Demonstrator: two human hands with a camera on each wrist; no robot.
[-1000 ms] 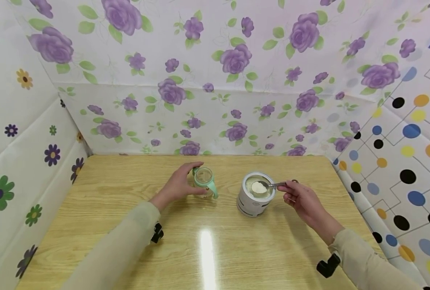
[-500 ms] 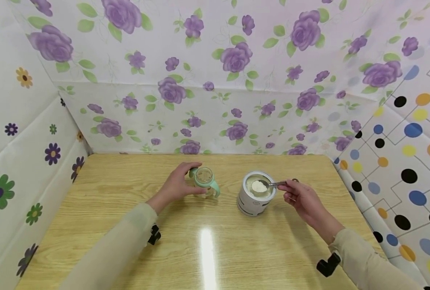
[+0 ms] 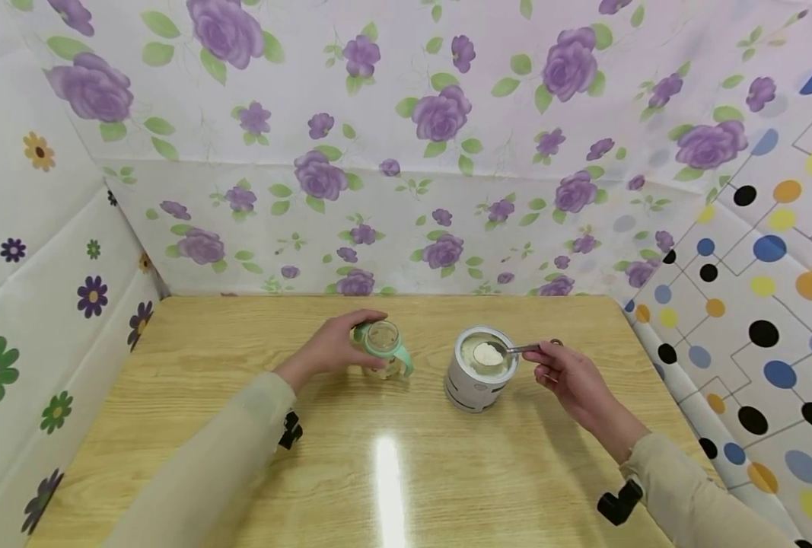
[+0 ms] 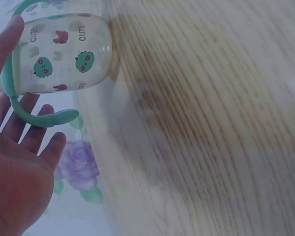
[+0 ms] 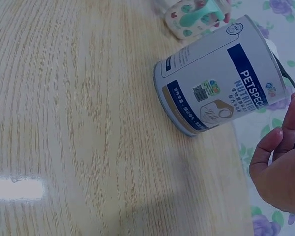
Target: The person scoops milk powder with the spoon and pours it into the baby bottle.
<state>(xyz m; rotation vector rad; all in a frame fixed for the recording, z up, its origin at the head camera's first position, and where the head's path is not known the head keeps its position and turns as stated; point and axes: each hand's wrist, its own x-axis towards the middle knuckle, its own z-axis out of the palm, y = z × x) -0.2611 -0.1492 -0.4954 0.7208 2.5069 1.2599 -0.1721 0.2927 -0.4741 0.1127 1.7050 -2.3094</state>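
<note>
In the head view my left hand [image 3: 333, 346] grips a clear baby bottle [image 4: 64, 54] round its mint-green collar. The bottle has no cap, two mint handles [image 3: 404, 361] and printed cartoon faces. In the left wrist view the thumb lies on the collar and the other fingers pass behind it. My right hand [image 3: 577, 380] pinches the handle of a metal spoon [image 3: 523, 348]. The spoon's bowl, heaped with pale powder [image 3: 489, 354], is over the mouth of a white tin [image 5: 216, 81]. More pale powder shows inside the tin.
A light wooden table [image 3: 296, 479] carries the bottle and tin. Flowered cloth [image 3: 392, 205] rises behind its far edge, with a daisy-patterned cloth [image 3: 36, 320] at left and a dotted cloth [image 3: 755, 335] at right. Black wrist devices [image 3: 620, 502] sit on both sleeves.
My left hand has turned the bottle slightly, and its left handle shows more. The right hand keeps the loaded spoon over the tin with almost no movement. The head view has shifted a little.
</note>
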